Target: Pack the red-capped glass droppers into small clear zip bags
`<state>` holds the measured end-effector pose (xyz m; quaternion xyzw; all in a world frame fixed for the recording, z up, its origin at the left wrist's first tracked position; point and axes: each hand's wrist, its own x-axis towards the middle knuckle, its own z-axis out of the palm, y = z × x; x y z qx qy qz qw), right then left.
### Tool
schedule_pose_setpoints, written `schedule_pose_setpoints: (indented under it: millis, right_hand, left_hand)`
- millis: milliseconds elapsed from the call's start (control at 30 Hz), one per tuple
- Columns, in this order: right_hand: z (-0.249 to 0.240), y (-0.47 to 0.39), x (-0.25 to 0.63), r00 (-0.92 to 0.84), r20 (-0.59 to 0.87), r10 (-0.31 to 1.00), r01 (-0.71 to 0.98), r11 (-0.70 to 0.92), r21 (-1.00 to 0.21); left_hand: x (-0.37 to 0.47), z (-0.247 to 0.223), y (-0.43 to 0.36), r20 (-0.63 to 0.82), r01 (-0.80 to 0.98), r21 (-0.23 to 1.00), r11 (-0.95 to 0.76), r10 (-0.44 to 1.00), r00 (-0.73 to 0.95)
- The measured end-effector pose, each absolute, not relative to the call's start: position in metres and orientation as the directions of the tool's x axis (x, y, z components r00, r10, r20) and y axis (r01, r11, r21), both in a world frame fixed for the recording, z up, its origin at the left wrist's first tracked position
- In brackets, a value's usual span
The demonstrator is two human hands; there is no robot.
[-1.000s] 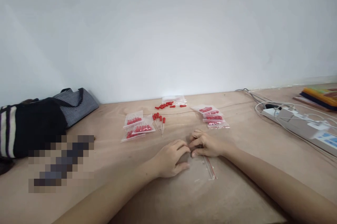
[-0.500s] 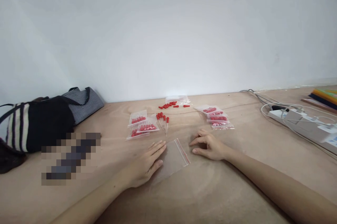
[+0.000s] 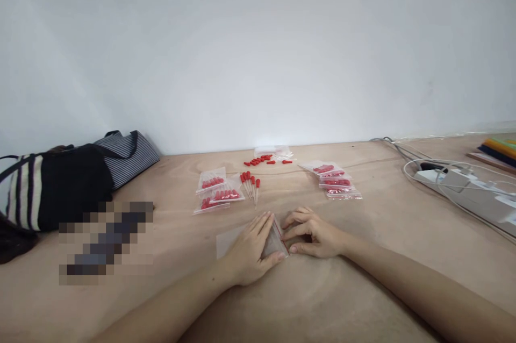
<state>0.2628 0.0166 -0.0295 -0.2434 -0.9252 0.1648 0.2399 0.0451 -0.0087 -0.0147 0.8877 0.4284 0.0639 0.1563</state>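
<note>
A clear zip bag (image 3: 278, 242) with a red line along its seal lies flat on the table in front of me. My left hand (image 3: 253, 249) rests flat over its middle, fingers stretched out and thumb apart. At the bag's sealed edge is my right hand (image 3: 312, 235), fingers bent and apart, the fingertips touching or very near the red line; nothing shows in its grasp. Just beyond the bag lie several glass droppers with red rubber bulbs (image 3: 252, 183). Part of the bag is hidden under my left hand.
Filled zip bags of red-bulbed droppers lie at the left (image 3: 227, 193) and in a stack at the right (image 3: 337, 182). Loose red bulbs (image 3: 258, 161) sit near the wall. A power strip (image 3: 463, 187) with cables is far right; a black bag (image 3: 76, 187) stands left.
My left hand has slid right across the zip bag, closer to its seal. My right hand has moved slightly left and nearer, up to the sealed edge.
</note>
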Motion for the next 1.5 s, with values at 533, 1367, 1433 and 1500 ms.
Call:
schedule_pose_setpoints:
  millis: [533,1367,1433,1500]
  right_hand:
    - [-0.030,0.014,0.262,-0.786,0.417,0.455,0.342,0.884,-0.319]
    - [-0.023,0.020,0.249,-0.923,0.234,0.304,0.219,0.919,-0.329]
    - [-0.021,0.019,0.249,-0.915,0.226,0.335,0.251,0.909,-0.333]
    - [-0.021,0.018,0.251,-0.904,0.235,0.356,0.260,0.897,-0.358]
  left_hand:
    - [0.044,-0.014,-0.007,-0.007,0.720,0.351,-0.598,0.768,0.641]
    - [0.034,-0.019,-0.001,0.075,0.638,0.509,-0.578,0.768,0.636]
    - [0.030,-0.019,0.001,0.066,0.652,0.505,-0.566,0.779,0.624]
    - [0.026,-0.018,0.003,0.055,0.660,0.495,-0.564,0.779,0.624]
